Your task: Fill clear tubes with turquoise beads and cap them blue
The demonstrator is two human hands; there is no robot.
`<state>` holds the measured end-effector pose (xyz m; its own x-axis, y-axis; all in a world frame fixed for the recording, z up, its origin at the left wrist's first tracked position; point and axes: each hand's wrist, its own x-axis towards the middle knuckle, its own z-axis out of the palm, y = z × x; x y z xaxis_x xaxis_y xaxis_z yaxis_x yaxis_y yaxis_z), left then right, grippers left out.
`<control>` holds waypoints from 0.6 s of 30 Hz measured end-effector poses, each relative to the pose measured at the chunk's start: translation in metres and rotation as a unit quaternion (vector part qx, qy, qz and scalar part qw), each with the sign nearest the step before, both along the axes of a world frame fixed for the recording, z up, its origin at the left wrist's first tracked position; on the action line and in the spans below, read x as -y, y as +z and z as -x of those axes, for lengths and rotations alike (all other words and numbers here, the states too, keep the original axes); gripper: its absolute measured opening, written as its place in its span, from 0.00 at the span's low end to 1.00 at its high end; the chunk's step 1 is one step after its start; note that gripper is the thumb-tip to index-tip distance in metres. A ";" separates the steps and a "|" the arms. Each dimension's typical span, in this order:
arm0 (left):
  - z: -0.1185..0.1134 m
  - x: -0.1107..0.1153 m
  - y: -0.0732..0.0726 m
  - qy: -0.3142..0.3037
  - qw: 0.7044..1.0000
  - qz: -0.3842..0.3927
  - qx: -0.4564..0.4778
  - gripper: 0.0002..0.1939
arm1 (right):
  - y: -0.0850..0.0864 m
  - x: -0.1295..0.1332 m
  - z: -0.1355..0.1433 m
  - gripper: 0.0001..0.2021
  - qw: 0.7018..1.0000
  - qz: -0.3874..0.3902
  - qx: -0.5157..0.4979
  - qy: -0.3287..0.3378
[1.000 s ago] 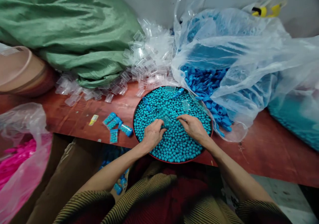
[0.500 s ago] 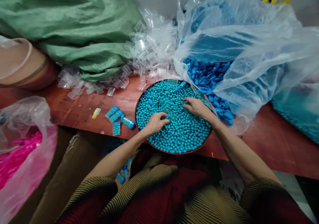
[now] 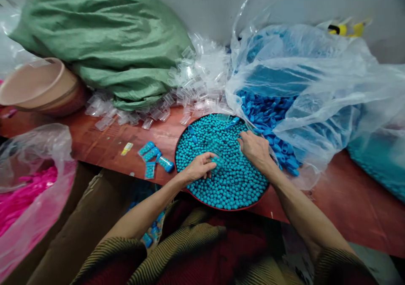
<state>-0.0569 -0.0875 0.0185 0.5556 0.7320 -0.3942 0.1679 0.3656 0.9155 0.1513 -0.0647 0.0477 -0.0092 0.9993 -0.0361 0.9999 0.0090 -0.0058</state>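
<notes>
A round tray with a dark red rim (image 3: 228, 209) is full of small turquoise beads (image 3: 232, 190). Over the middle of it, my left hand (image 3: 200, 167) pinches a small clear plastic container (image 3: 217, 160) between thumb and fingers. My right hand (image 3: 255, 150) is at the tray's right side, above the beads, with its fingers curled together; what they hold, if anything, is hidden. Among the beads at the far edge lie a blue cap (image 3: 233, 122) and, farther left, another blue piece (image 3: 192, 134). Left of the tray, several bead-filled containers with blue caps (image 3: 165, 163) rest on the table.
Behind the tray is a heap of clear containers (image 3: 202, 76) beside a green sack (image 3: 126, 44). A plastic bag (image 3: 303, 74) spills blue caps (image 3: 268, 112) at the right. A beige tub (image 3: 34, 84) and a bag of pink pieces (image 3: 31, 192) are on the left.
The view has tilted up a little, so everything sits lower. My right hand has turned and its fingers have curled in. My left hand still has the clear container over the beads.
</notes>
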 end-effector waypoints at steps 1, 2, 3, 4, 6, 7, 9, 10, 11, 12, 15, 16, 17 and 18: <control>0.000 0.002 0.000 0.002 1.000 -0.005 0.001 0.16 | 0.007 -0.006 0.009 0.15 0.999 -0.011 -0.033 0.019; 0.000 0.004 0.000 0.006 1.000 -0.010 -0.001 0.15 | 0.013 -0.013 0.021 0.15 0.997 -0.013 -0.066 0.043; 0.000 0.005 0.000 0.009 1.000 -0.015 -0.005 0.15 | 0.018 -0.021 0.035 0.15 0.993 -0.007 -0.093 0.066; 0.000 0.006 0.000 0.012 1.000 -0.018 -0.009 0.14 | 0.022 -0.030 0.050 0.15 0.990 0.001 -0.108 0.087; 0.001 0.007 -0.001 0.022 0.999 -0.024 -0.019 0.12 | 0.025 -0.048 0.082 0.15 0.986 0.023 -0.119 0.118; 0.001 0.007 -0.002 0.026 0.999 -0.025 -0.025 0.12 | 0.023 -0.057 0.098 0.16 0.984 0.032 -0.121 0.129; 0.000 0.007 -0.004 0.028 0.999 -0.026 -0.039 0.12 | 0.015 -0.070 0.125 0.18 0.981 0.046 -0.127 0.138; 0.000 0.006 -0.006 0.028 0.998 -0.028 -0.042 0.13 | 0.010 -0.075 0.135 0.17 0.980 0.052 -0.130 0.140; 0.000 0.006 -0.007 0.030 0.998 -0.029 -0.042 0.13 | 0.005 -0.080 0.143 0.16 0.979 0.057 -0.132 0.142; -0.001 0.005 -0.008 0.033 0.998 -0.029 -0.037 0.14 | 0.000 -0.083 0.148 0.15 0.979 0.062 -0.131 0.143; 0.001 0.004 -0.010 0.050 0.999 -0.010 0.015 0.16 | -0.005 -0.087 0.143 0.15 0.973 0.062 -0.154 0.158; 0.002 0.003 -0.009 0.054 0.998 0.002 0.037 0.17 | -0.003 -0.087 0.135 0.15 0.968 0.046 -0.182 0.168; 0.003 0.003 -0.007 0.054 0.997 0.014 0.060 0.18 | 0.001 -0.086 0.124 0.15 0.959 0.023 -0.220 0.178; 0.004 0.002 -0.006 0.052 0.995 0.023 0.079 0.20 | 0.006 -0.083 0.111 0.15 0.947 -0.009 -0.262 0.186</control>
<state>-0.0607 -0.0900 0.0129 0.5358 0.7713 -0.3435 -0.0168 0.4165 0.9090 0.0408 0.0179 0.0542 -0.3721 0.9240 0.0881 0.7875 0.3645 -0.4970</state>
